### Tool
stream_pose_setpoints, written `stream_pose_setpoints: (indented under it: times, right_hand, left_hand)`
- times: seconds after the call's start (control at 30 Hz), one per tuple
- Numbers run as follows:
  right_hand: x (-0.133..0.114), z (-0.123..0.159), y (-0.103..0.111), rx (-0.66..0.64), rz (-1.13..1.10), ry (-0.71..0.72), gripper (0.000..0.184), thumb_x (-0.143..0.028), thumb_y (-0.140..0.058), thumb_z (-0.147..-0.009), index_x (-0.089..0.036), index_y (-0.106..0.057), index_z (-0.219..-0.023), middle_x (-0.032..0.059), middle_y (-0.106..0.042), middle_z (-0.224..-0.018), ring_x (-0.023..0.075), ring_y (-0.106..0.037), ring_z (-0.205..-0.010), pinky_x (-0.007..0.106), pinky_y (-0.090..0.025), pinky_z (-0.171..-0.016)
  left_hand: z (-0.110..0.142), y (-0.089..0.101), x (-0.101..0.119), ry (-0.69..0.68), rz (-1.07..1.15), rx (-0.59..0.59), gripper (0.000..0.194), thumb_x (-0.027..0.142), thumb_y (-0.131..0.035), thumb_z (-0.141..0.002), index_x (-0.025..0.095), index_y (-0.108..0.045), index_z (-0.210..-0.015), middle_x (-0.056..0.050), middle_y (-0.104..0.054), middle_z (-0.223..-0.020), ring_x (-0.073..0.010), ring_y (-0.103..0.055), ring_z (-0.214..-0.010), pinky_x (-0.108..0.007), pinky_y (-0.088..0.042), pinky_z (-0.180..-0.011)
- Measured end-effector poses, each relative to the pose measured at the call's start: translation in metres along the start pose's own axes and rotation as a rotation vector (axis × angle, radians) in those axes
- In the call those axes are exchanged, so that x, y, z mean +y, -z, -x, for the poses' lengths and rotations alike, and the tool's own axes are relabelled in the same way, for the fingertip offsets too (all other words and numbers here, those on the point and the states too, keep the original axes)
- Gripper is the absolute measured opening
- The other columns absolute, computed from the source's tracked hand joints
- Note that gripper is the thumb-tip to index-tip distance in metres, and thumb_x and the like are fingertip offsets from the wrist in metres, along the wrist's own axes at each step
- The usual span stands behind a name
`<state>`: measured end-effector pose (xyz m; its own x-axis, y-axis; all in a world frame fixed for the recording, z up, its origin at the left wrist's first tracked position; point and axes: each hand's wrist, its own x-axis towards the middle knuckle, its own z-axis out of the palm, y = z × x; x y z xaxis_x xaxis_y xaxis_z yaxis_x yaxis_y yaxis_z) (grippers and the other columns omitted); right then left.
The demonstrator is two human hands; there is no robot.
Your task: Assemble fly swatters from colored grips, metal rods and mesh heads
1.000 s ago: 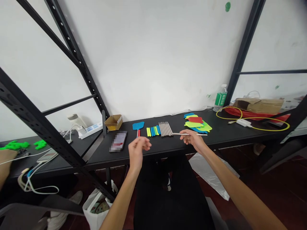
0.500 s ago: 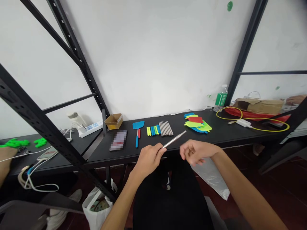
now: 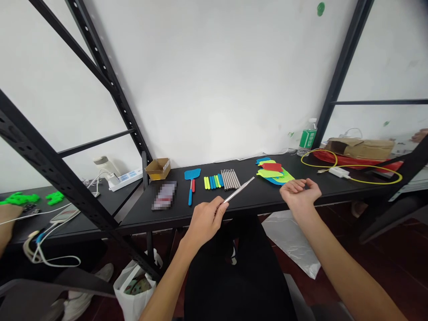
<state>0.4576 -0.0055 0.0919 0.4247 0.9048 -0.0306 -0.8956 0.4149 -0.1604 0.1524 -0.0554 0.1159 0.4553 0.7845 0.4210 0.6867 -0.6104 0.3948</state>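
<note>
My left hand [image 3: 206, 218] is closed on one end of a thin metal rod [image 3: 239, 189], which slants up and to the right over the black table [image 3: 240, 203]. My right hand [image 3: 300, 192] hovers near the table's front edge, palm up, fingers loosely curled, holding nothing. It is nearest a pile of flat coloured swatter heads [image 3: 274, 173]. On the table behind the rod lie a row of several metal rods [image 3: 230, 179], several yellow, blue and green handles [image 3: 214, 182] and an assembled blue swatter [image 3: 191, 183].
A phone [image 3: 164, 195] and a small cardboard box [image 3: 158, 169] lie left on the table. A green-labelled bottle [image 3: 307, 136], a yellow cable [image 3: 354, 169] and a brown box [image 3: 363, 146] are at the right. Black rack struts [image 3: 56, 174] cross the left. A white bag [image 3: 133, 290] sits on the floor.
The metal rod passed from my right hand to my left. My right hand let go, then moved right and turned palm up near the coloured swatter heads.
</note>
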Motion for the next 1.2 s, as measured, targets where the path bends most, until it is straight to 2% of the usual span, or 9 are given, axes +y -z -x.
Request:
stream_pose_setpoints:
  times: [0.1,0.17,0.23,0.3,0.4,0.63,0.87,1.03,1.2]
  right_hand:
    - [0.002,0.011,-0.015,-0.153,0.292,-0.037,0.026,-0.028,-0.059,-0.081,-0.02,-0.044,-0.061,-0.0096,-0.035,-0.042,0.0038,-0.035,-0.031,0.015,-0.029,-0.03]
    - [0.007,0.02,-0.025,-0.315,0.618,-0.067,0.023,-0.036,-0.065,-0.082,-0.019,-0.056,-0.069,-0.0064,-0.046,-0.047,0.0056,-0.041,-0.036,0.017,-0.032,-0.033]
    - [0.013,0.03,-0.031,-0.49,0.961,-0.072,0.03,-0.046,-0.066,-0.083,-0.017,-0.065,-0.078,-0.0007,-0.059,-0.057,0.0082,-0.048,-0.041,0.019,-0.033,-0.034]
    - [0.017,0.037,-0.034,-0.646,1.225,-0.046,0.037,-0.053,-0.065,-0.084,-0.016,-0.067,-0.08,0.0031,-0.064,-0.064,0.0101,-0.052,-0.045,0.021,-0.035,-0.037]
    - [0.02,0.045,-0.035,-0.772,1.421,0.009,0.041,-0.055,-0.06,-0.088,-0.017,-0.064,-0.073,0.0026,-0.063,-0.063,0.0105,-0.053,-0.047,0.022,-0.038,-0.042]
    - [0.014,0.052,-0.039,-0.919,1.534,0.045,0.043,-0.051,-0.053,-0.093,-0.018,-0.058,-0.066,0.0012,-0.058,-0.063,0.0109,-0.052,-0.052,0.024,-0.039,-0.05]
    - [0.015,0.06,-0.041,-0.96,1.551,0.107,0.049,-0.048,-0.048,-0.096,-0.019,-0.051,-0.056,-0.0006,-0.05,-0.053,0.0115,-0.045,-0.05,0.026,-0.035,-0.05]
    - [0.016,0.067,-0.047,-0.955,1.54,0.141,0.053,-0.046,-0.047,-0.096,-0.019,-0.045,-0.051,-0.001,-0.047,-0.048,0.0108,-0.04,-0.047,0.027,-0.031,-0.051]
    - [0.018,0.072,-0.049,-0.939,1.512,0.105,0.054,-0.043,-0.046,-0.097,-0.019,-0.041,-0.049,-0.0022,-0.044,-0.045,0.0101,-0.038,-0.045,0.028,-0.03,-0.051]
  left_hand:
    - [0.001,0.002,0.001,-0.012,-0.009,0.001,0.034,0.039,-0.031,-0.103,0.022,-0.045,-0.077,0.005,-0.042,-0.057,-0.0128,-0.045,-0.053,-0.025,-0.025,-0.055]
    - [0.001,0.003,0.002,-0.022,-0.017,-0.011,0.034,0.039,-0.031,-0.103,0.022,-0.046,-0.078,0.005,-0.042,-0.057,-0.0129,-0.045,-0.053,-0.025,-0.025,-0.055]
    - [0.002,0.004,0.003,-0.028,-0.031,-0.019,0.034,0.039,-0.031,-0.103,0.022,-0.047,-0.079,0.005,-0.043,-0.057,-0.0132,-0.045,-0.053,-0.025,-0.025,-0.056]
    - [0.002,0.004,0.003,-0.031,-0.044,-0.026,0.033,0.04,-0.031,-0.103,0.022,-0.048,-0.081,0.004,-0.044,-0.058,-0.0136,-0.046,-0.054,-0.026,-0.026,-0.056]
    - [0.003,0.005,0.004,-0.038,-0.053,-0.04,0.033,0.04,-0.031,-0.103,0.022,-0.049,-0.082,0.004,-0.046,-0.059,-0.0137,-0.047,-0.055,-0.026,-0.026,-0.056]
    - [0.004,0.01,0.005,-0.075,-0.084,-0.062,0.033,0.039,-0.031,-0.103,0.022,-0.052,-0.084,0.004,-0.047,-0.058,-0.0137,-0.046,-0.053,-0.025,-0.026,-0.056]
    - [0.007,0.016,0.007,-0.108,-0.147,-0.026,0.033,0.04,-0.032,-0.103,0.022,-0.055,-0.086,0.003,-0.051,-0.059,-0.0135,-0.047,-0.052,-0.026,-0.025,-0.055]
    - [0.008,0.016,0.009,-0.142,-0.264,0.073,0.033,0.04,-0.036,-0.102,0.022,-0.059,-0.087,0.002,-0.056,-0.06,-0.0137,-0.049,-0.054,-0.027,-0.027,-0.057]
    - [0.01,0.019,0.009,-0.176,-0.33,0.185,0.03,0.039,-0.041,-0.101,0.023,-0.065,-0.093,0.0,-0.063,-0.067,-0.0143,-0.052,-0.058,-0.028,-0.032,-0.061]
